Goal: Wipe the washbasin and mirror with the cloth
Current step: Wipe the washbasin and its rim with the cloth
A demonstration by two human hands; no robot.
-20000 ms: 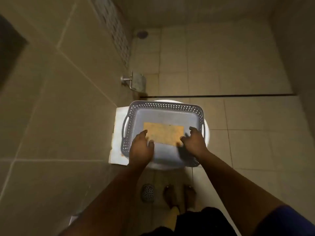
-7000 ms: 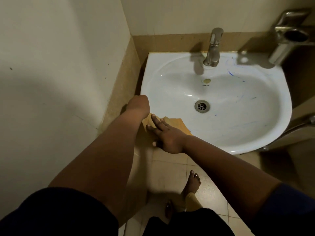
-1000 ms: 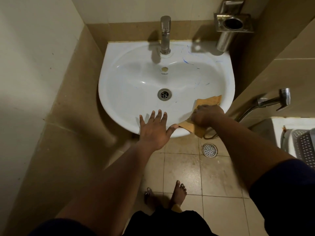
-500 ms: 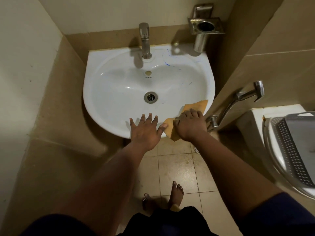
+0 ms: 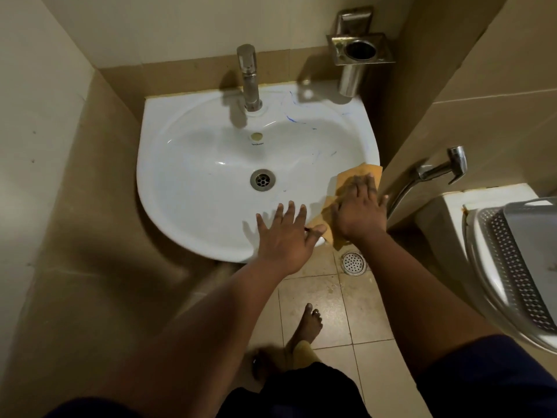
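The cloth [image 5: 346, 188] lies draped over the front right rim of the washbasin [image 5: 211, 182], one corner up on the rim near the wall and another hanging off the front edge above the floor drain [image 5: 354, 263]. The right hand [image 5: 358, 209] presses it flat with straight, spread fingers, a wide grip that pins rather than pinches. The left hand [image 5: 284, 233] rests on the front rim just beside it, fingers fanned out and holding nothing, its thumb touching the cloth's lower edge. The cloth looks thin, soft and light; it will likely fold or bunch under a push, so a flat palm over its middle should carry it best, with the loose corners tucked under. The glazed basin looks hard and smooth, probably slippery. Blue marks [image 5: 291, 117] show near the tap [image 5: 248, 76]. No mirror is in view.
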